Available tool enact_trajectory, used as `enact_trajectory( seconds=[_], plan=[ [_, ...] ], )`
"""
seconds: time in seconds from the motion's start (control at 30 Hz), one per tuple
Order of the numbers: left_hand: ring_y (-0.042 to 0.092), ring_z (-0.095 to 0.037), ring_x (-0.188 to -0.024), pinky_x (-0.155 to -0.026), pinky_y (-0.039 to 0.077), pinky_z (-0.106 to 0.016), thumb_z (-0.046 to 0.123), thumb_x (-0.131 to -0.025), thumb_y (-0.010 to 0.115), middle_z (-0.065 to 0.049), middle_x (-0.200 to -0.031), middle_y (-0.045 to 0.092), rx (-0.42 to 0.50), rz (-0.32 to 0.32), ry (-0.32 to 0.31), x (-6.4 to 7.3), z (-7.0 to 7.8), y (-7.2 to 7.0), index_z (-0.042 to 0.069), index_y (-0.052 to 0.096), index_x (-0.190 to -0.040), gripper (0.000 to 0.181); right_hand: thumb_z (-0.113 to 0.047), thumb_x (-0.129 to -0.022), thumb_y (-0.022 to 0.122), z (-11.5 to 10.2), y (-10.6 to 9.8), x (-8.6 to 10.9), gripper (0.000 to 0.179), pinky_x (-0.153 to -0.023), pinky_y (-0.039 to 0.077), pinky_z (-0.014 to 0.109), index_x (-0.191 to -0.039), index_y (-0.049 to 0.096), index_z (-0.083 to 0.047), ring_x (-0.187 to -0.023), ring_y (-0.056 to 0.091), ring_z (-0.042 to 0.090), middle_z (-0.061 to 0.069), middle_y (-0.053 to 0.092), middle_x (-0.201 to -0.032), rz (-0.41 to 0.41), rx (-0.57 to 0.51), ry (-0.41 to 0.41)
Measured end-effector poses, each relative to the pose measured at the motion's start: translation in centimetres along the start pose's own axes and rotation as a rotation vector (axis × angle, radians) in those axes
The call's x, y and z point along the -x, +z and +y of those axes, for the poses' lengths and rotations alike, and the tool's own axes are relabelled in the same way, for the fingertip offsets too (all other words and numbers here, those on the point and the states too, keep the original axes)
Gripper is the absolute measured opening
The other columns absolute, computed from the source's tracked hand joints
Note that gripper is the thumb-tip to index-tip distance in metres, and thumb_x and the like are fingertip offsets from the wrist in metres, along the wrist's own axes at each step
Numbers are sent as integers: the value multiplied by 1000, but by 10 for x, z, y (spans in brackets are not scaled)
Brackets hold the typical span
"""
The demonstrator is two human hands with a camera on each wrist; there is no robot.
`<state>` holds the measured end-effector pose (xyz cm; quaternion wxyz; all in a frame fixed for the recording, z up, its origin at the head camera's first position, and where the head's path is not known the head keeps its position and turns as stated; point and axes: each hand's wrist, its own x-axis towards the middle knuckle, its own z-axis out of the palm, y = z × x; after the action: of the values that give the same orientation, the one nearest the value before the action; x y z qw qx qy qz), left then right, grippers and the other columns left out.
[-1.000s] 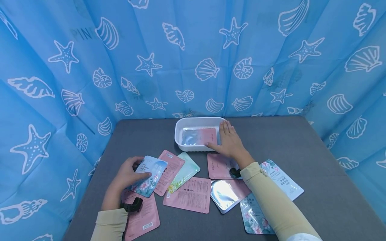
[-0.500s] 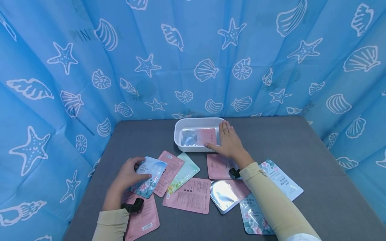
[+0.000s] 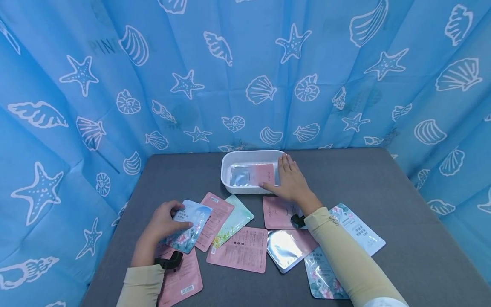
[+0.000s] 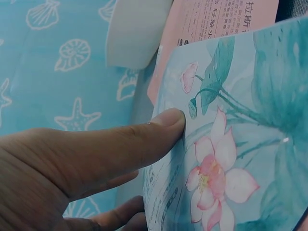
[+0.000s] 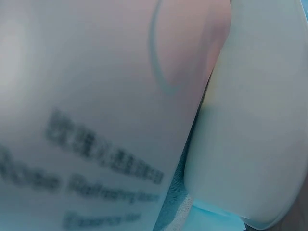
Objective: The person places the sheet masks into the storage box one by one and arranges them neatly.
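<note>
My left hand (image 3: 166,221) pinches a blue lotus-print sheet mask packet (image 3: 193,224), its thumb lying on the printed face. In the left wrist view the thumb presses near one edge of that packet (image 4: 269,159), and other fingers reach behind it. Fingers extended, my right hand (image 3: 293,181) rests at the right end of a white plastic bin (image 3: 226,175), thumb at the front rim. Inside the bin lies a silver and pink packet (image 3: 251,175). The right wrist view is filled by a blurred pink packet (image 5: 96,96) and the bin wall (image 5: 250,120).
Left of centre lie pink packets (image 3: 184,275), (image 3: 216,217) and a mint-green packet (image 3: 235,217). More pink packets (image 3: 238,251), (image 3: 280,211) and a silver one (image 3: 287,247) spread across the middle. Two blue floral packets (image 3: 362,232), (image 3: 322,277) lie around the right forearm. A shell-print curtain (image 3: 245,72) hangs behind.
</note>
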<state>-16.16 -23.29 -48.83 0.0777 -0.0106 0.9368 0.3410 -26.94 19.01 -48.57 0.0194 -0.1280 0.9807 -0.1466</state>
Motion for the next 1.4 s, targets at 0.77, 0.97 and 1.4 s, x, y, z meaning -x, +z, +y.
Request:
enact_trajectory(
  seconds=[0.77, 0.97, 1.4],
  plan=[
    [63, -29, -93, -71, 58, -39, 32, -75, 98, -23, -119, 65, 37, 2, -55, 1, -2, -4, 1, 63, -126, 68, -84, -93, 48, -2, -2, 2, 125, -136, 5, 52, -167, 0, 5, -167, -5, 37, 21, -4, -178, -6, -6, 1],
    [63, -26, -84, -66, 55, -32, 31, -78, 96, -20, -111, 62, 64, -15, -90, 2, -5, -6, 5, 61, -121, 61, -82, -93, 50, -3, -1, 1, 125, -136, 5, 52, -167, -2, 4, -167, -6, 36, 20, -6, -178, -6, -12, 5],
    [66, -30, -99, -82, 63, -42, 29, -81, 94, -25, -129, 68, 122, 2, -52, 2, -12, -7, 2, 70, -129, 60, -79, -93, 54, -1, 0, 0, 125, -136, 4, 52, -167, -2, 4, -167, -7, 37, 20, -6, -178, -3, -22, 4]
  ],
)
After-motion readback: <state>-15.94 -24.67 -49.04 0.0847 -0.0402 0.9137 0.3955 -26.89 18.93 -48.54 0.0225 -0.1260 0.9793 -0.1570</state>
